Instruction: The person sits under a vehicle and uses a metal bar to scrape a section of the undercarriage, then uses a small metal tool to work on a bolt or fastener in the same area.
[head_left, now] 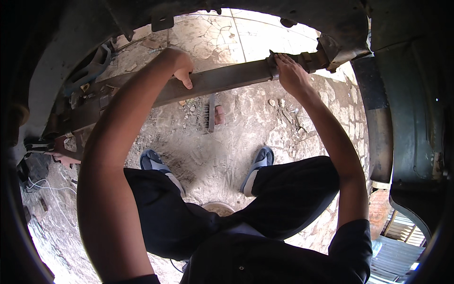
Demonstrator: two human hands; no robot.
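A long dark metal beam [227,78] runs slantwise across the view, higher at the right than at the left. My left hand [182,66] is hooked over its middle, with the thumb against the near face and the other fingers hidden behind. Farther right, my right hand [292,73] has its fingers together over the top of the beam, beside a raised metal band [273,66]. The thumb of that hand is hidden. Below the beam, a brush with stiff bristles [210,113] lies on the ground next to a reddish block [219,115].
Dark vehicle bodywork [411,113] arches around and above me. Under the beam's left end, what looks like another person's hand [65,159] shows. A white cable [49,187] trails over the dusty ground [203,151] at the left. A round rim [218,207] shows between my legs.
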